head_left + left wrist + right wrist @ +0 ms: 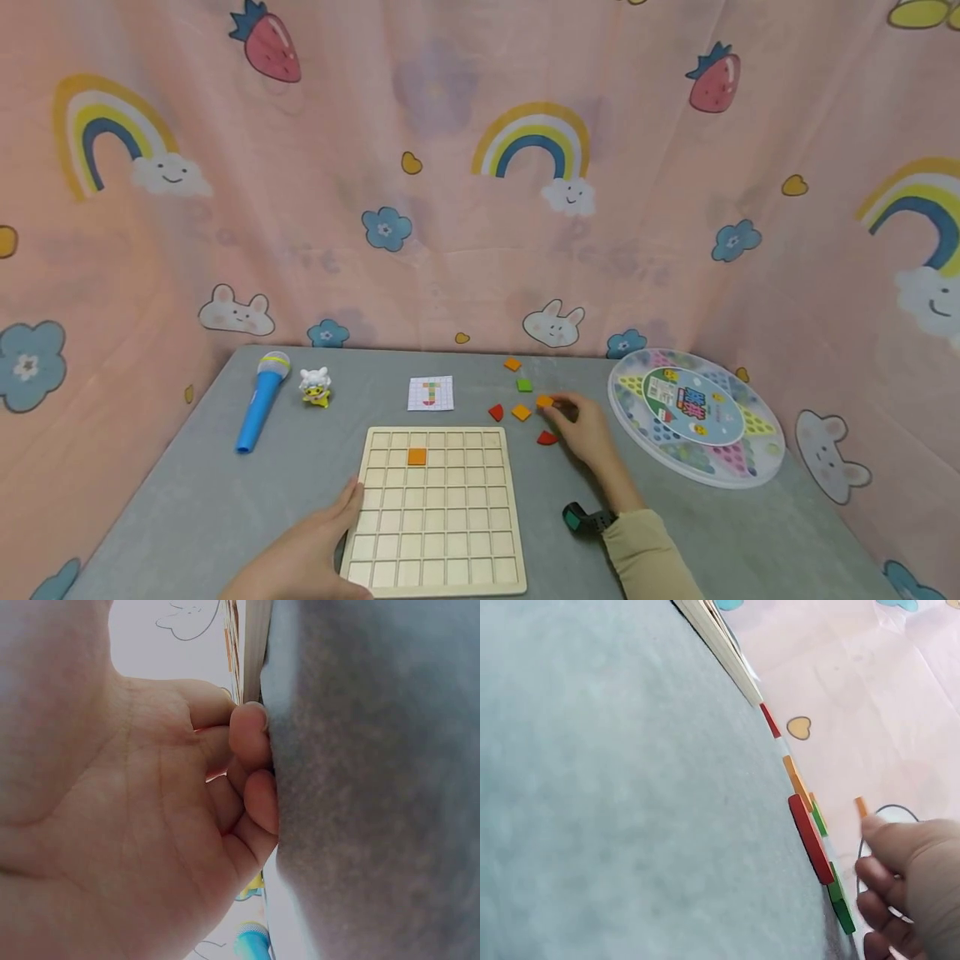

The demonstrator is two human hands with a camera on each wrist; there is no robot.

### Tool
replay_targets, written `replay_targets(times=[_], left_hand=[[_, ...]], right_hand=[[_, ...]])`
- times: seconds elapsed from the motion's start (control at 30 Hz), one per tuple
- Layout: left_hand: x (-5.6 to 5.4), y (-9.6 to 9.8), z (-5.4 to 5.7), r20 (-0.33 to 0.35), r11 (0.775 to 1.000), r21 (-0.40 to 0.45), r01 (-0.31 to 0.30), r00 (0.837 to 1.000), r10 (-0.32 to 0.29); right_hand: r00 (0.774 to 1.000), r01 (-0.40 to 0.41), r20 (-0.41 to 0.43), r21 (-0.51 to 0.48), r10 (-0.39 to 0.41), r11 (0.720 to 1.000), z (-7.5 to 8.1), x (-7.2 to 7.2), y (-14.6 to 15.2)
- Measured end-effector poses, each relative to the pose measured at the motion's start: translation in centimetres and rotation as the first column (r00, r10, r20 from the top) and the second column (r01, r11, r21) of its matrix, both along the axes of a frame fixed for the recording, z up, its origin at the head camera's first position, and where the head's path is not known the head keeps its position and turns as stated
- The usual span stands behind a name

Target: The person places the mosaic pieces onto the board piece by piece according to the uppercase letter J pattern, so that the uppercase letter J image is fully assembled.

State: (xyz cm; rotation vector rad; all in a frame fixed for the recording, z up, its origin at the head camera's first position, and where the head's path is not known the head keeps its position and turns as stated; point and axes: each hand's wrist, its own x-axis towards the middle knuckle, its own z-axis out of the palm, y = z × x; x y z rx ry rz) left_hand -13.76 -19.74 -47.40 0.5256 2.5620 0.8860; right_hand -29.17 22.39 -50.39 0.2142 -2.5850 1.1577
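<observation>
A pale wooden grid board (437, 521) lies on the grey table, with one orange square tile (417, 457) in its second row. My left hand (315, 542) holds the board at its left side, fingers along the edge and thumb at the near corner. Seen from the left wrist, the fingers (259, 799) are curled beside the board's edge. Beyond the board's right side, my right hand (581, 429) pinches an orange tile (860, 806) between thumb and fingertips, raised off the table. Close by lie red quarter-round tiles (547, 437), orange tiles (521, 412) and a green tile (524, 385).
A small card (431, 393) with a coloured J pattern lies behind the board. At the left are a blue toy microphone (260, 408) and a small figurine (316, 387). A round game board (697, 417) lies at the right. A patterned curtain (450, 275) hangs behind.
</observation>
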Motion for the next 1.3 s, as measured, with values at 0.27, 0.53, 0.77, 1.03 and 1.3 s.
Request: replay_targets(times=[0.27,0.53,0.77,1.03,1.3], left_hand=[[-0.1,-0.3,-0.3,-0.032,1.0,0.014,0.024,0.999,-0.023],[-0.2,-0.1,-0.2,-0.013,1.0,0.015,0.025,1.0,-0.025],[-0.3,-0.1,-0.3,-0.014,1.0,0.013,0.027,1.0,-0.027],[-0.3,0.0,0.0,0.018,1.0,0.019,0.004,1.0,-0.004],[-0.3,-0.2,-0.3,0.001,1.0,0.02,0.024,1.0,-0.024]], right_hand=[[1.0,-0.018,-0.022,0.018,0.018,1.0,1.3,0.0,-0.7],[0.997,-0.063,-0.046,0.045,0.065,0.997,4.6,1.9,-3.1],[0.992,-0.121,-0.04,-0.034,0.119,0.992,6.5,3.3,-5.4],[0.981,-0.191,-0.02,-0.034,0.191,0.981,5.3,3.9,-7.7],[0.953,-0.3,0.028,-0.045,0.301,0.953,3.9,4.8,-9.7]])
